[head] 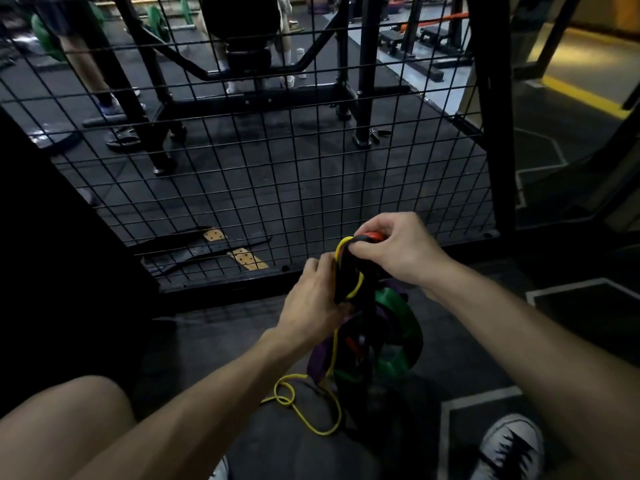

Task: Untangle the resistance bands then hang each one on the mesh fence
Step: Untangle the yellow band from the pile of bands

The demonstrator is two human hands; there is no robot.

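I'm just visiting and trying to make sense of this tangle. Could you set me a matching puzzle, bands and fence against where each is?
Things:
1. yellow band
2. green band
3. orange band
4. mesh fence

Places:
A. pinched under the right hand
B. upright beyond both hands
C. trailing in loops on the floor
D. hanging wide below the right wrist

Pairs: 1-C, 2-D, 3-A, 4-B
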